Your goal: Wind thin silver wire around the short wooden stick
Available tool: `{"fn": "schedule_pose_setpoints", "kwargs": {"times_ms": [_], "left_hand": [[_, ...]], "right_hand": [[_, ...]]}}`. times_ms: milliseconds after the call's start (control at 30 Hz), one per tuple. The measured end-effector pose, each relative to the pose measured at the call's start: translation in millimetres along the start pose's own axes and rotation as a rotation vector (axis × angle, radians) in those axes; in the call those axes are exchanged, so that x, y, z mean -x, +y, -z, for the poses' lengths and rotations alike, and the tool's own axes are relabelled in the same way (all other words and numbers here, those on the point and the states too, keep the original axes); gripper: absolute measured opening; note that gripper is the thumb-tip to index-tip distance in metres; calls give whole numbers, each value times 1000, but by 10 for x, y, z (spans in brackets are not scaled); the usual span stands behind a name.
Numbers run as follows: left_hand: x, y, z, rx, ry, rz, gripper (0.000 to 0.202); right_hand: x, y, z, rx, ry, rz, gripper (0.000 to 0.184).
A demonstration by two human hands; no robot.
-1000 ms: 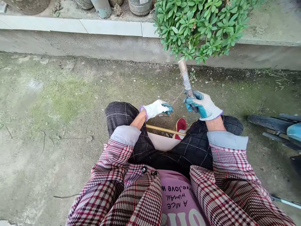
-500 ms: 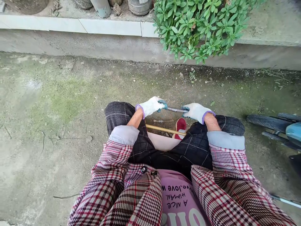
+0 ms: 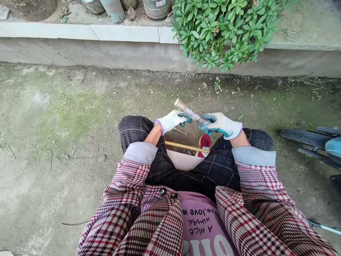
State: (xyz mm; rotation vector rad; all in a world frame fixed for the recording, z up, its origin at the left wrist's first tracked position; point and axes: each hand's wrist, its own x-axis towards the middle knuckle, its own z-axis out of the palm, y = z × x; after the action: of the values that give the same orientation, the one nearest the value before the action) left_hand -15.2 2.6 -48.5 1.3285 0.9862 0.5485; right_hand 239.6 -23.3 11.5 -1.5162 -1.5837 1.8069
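Note:
My right hand [image 3: 222, 125], in a white glove with a teal coated palm, grips a short wooden stick [image 3: 181, 104] by its lower end. Silvery wire [image 3: 194, 115] is wound around the stick's middle. The stick is tilted, its bare pale end pointing up and to the left. My left hand [image 3: 174, 120], gloved alike, is just left of the wire winding. Its fingers are loosely curled and look apart from the stick. Below the hands, a thin yellowish rod [image 3: 186, 146] runs across between my knees.
A red shoe [image 3: 204, 142] shows between my knees. Ahead runs a low concrete ledge [image 3: 122, 32] with white tiles, several pots [image 3: 157, 9] and a leafy green plant [image 3: 223, 32] overhanging it. Dark wheels [image 3: 303, 138] of a blue object stand at right. Twigs lie on the ground.
The stick has swung from nearly level between both hands to tilted, its left end now free and raised. My left hand has let go; my right hand has turned with the stick.

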Motion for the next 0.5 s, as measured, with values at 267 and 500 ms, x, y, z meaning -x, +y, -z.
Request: {"fn": "schedule_pose_setpoints", "kwargs": {"times_ms": [267, 500], "left_hand": [[98, 91, -144, -7, -105, 188, 22], [109, 156, -138, -140, -144, 144, 18]], "right_hand": [[-252, 146, 70, -265, 466, 56, 60], [-344, 251, 147, 805, 443, -122, 46]]}}
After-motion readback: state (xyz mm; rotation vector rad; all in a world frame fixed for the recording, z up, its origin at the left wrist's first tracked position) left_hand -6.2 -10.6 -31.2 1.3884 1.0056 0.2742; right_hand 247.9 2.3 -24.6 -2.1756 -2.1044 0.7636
